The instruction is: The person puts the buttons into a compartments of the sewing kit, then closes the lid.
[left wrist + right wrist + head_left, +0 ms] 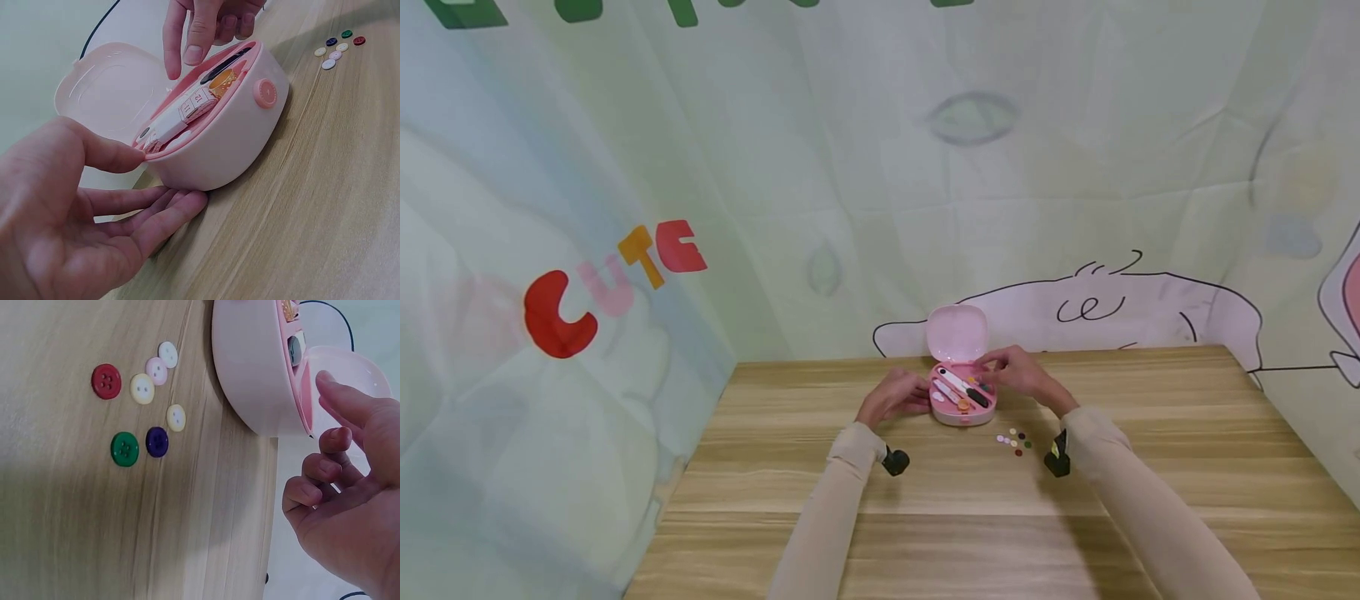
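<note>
A pink-and-white box [955, 419] stands on the table with its lid [957, 332] raised at the back. My left hand [897, 398] grips the box's left side; in the left wrist view the thumb rests on the rim and the fingers lie against the lower wall. Over the right part of the box is my right hand [1022, 372], its thumb and index finger apart and nothing visible between them. Inside lie a measuring tape [197, 105], a gold thimble-like piece [224, 81] and a black-handled tool [977, 397].
Several loose buttons, including a red button [106, 381], a green button [125, 449] and a dark blue button [157, 442], lie on the wooden table [955, 533] in front and to the right of the box. A printed cloth [850, 167] hangs behind the table.
</note>
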The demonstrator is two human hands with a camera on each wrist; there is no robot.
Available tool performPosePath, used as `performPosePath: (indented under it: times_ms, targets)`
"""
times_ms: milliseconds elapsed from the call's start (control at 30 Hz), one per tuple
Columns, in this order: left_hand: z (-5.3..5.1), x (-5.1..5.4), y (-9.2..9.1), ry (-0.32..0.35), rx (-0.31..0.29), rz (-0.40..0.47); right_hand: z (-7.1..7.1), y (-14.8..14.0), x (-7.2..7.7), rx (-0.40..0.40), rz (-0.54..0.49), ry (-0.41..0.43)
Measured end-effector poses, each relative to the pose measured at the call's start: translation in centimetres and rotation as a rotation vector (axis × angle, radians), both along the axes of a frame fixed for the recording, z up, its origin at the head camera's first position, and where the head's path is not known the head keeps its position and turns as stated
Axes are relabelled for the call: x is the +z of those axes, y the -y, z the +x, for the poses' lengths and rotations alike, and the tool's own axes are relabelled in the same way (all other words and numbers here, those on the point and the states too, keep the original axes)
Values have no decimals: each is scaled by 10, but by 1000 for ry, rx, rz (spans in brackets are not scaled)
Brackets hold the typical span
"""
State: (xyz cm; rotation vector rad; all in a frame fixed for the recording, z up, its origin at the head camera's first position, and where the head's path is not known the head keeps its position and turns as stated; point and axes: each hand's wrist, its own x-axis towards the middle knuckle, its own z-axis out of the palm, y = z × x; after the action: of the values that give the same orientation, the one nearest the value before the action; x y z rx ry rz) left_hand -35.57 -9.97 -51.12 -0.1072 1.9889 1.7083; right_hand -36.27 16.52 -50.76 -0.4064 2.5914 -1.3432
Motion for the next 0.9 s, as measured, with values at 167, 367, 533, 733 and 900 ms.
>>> performPosePath:
  times_ms: [167,367,533,733,900]
  targets:
    - [0,0,0,0,-6,-7,4,-4,0,-8,-2,-8]
    - [0,0,1,-1,-7,-9,7,-14,0,-4,8,-40]
    - [0,1,1,-2,3,0,11,-21,-1,1,8,-54]
    - [0,0,0,-5,5,11,19,-30,-3,16,1,-88]
    - [1,0,-1,-5,2,8,27,-38,-5,64,-5,-131]
